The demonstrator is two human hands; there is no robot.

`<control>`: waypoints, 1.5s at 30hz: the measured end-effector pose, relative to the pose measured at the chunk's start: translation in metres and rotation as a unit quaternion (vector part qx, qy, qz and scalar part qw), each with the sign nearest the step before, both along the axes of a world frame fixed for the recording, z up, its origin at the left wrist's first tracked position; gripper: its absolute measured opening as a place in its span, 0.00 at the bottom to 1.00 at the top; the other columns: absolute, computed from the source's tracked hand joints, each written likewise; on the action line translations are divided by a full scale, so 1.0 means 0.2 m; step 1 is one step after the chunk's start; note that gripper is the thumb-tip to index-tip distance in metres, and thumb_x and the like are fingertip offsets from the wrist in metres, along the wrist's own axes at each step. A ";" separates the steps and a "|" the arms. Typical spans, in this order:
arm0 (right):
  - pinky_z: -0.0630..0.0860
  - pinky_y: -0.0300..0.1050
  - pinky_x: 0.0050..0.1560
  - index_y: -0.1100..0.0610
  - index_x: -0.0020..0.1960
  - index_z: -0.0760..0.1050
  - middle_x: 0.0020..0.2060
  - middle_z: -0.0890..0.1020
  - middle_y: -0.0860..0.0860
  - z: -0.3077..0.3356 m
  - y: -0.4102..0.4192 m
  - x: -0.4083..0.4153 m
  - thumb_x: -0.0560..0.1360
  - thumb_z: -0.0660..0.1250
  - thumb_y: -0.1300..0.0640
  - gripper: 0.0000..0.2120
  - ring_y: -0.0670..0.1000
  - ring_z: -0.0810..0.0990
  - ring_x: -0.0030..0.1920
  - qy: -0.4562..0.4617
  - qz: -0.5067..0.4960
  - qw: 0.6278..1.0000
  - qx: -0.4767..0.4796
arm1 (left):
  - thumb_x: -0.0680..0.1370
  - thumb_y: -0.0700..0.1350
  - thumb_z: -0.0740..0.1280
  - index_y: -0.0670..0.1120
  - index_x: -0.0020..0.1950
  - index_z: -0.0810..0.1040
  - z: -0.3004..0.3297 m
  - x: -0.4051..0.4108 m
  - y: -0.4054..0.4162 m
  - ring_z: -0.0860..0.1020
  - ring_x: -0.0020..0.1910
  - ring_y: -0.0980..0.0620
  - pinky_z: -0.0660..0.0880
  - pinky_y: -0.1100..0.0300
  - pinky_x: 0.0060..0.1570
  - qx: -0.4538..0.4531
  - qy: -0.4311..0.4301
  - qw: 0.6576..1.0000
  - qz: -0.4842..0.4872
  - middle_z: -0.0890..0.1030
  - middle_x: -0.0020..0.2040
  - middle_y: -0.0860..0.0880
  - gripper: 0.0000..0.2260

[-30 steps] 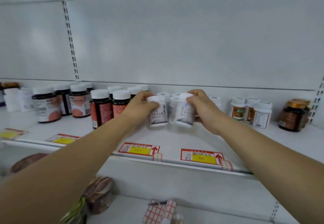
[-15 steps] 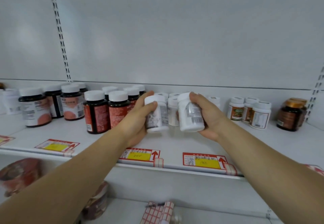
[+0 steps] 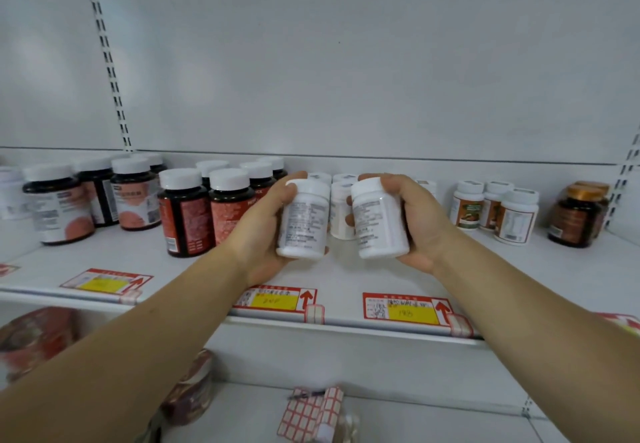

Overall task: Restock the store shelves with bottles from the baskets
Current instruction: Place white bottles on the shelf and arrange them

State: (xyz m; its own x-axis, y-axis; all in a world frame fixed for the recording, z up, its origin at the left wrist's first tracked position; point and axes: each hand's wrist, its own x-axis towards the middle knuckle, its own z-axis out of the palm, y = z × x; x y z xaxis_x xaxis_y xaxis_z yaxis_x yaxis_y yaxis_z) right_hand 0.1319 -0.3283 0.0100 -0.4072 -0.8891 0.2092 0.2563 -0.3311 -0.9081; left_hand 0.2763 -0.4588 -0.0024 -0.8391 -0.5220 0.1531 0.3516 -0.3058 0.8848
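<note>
My left hand (image 3: pixel 258 234) grips a small white bottle (image 3: pixel 303 220) with a grey printed label, held just above the white shelf (image 3: pixel 332 279). Beside it, my right hand (image 3: pixel 420 224) holds a second white bottle (image 3: pixel 377 222), tilted a little to the left. Both bottles hang in front of several more white bottles (image 3: pixel 341 212) standing at the back of the shelf. No basket is in view.
Dark bottles with red labels and white caps (image 3: pixel 185 215) stand left of my hands. White bottles with orange labels (image 3: pixel 498 208) and brown jars with gold lids (image 3: pixel 576 215) stand to the right. Price tags (image 3: pixel 403 309) line the shelf's front edge. A lower shelf holds packets and a label roll (image 3: pixel 311 411).
Both hands have drawn the two white bottles off the shelf toward me and lifted them, turning their printed backs to face me.
</note>
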 end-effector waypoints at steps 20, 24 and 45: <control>0.78 0.46 0.45 0.52 0.51 0.75 0.39 0.83 0.49 0.01 0.02 0.02 0.68 0.67 0.54 0.12 0.49 0.81 0.40 0.071 -0.060 0.996 -0.011 | 0.80 0.54 0.52 0.50 0.53 0.80 0.04 0.04 0.06 0.77 0.57 0.42 0.71 0.45 0.59 -0.033 -0.009 0.999 0.027 0.82 0.55 0.44 0.19; 0.77 0.45 0.41 0.52 0.50 0.75 0.38 0.82 0.48 0.01 0.02 0.02 0.77 0.63 0.54 0.04 0.47 0.81 0.38 0.092 -0.091 0.991 0.021 | 0.81 0.48 0.54 0.51 0.54 0.77 0.02 0.02 0.05 0.80 0.48 0.48 0.76 0.50 0.51 -0.073 -0.016 0.996 0.050 0.83 0.48 0.48 0.12; 0.71 0.38 0.45 0.50 0.55 0.76 0.41 0.75 0.43 0.14 0.02 0.03 0.74 0.68 0.50 0.11 0.43 0.75 0.43 0.364 -0.275 0.884 0.100 | 0.70 0.42 0.73 0.56 0.66 0.64 -0.01 -0.02 -0.05 0.77 0.52 0.54 0.74 0.56 0.57 -0.377 -0.204 0.894 0.128 0.76 0.56 0.51 0.29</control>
State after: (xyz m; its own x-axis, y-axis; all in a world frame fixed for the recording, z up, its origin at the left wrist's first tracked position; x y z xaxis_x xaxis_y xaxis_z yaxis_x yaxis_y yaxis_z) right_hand 0.1385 -0.3239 0.0387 -0.6114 -0.6479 0.4543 -0.5698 -0.0380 -0.8209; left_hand 0.2718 -0.4690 -0.0034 -0.7729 -0.5823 0.2521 -0.0738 0.4771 0.8757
